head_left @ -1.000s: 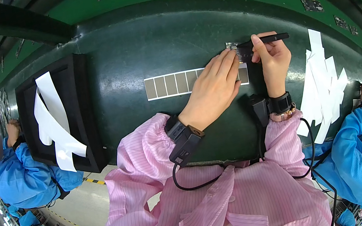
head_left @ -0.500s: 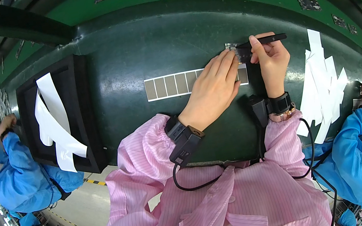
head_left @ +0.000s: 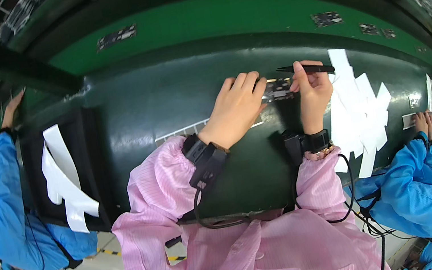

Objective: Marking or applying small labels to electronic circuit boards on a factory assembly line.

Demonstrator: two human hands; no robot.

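A small dark circuit board (head_left: 280, 89) with silvery parts lies between my hands on the dark green bench. My left hand (head_left: 234, 109) has its bent fingers and thumb around the board's left end. In my right hand (head_left: 313, 97), pinched between thumb and fingers, is a pair of black tweezers (head_left: 317, 67). Their tips point left, just over the board's far edge. A strip of grey rectangular labels on white backing (head_left: 197, 127) lies nearer to me, partly covered by my left hand and sleeve.
White paper strips (head_left: 359, 110) lie piled right of my right hand. At left, a black tray (head_left: 96, 168) holds curled white strips (head_left: 64, 167). Beyond the bench, a green belt (head_left: 218, 19) carries several boards (head_left: 327, 19). People in blue (head_left: 411, 193) work on both sides.
The view has shifted, so the belt shows lower. My left fingers have gone from lying flat to bent at the board's left end. The co-worker at left now reaches toward the belt.
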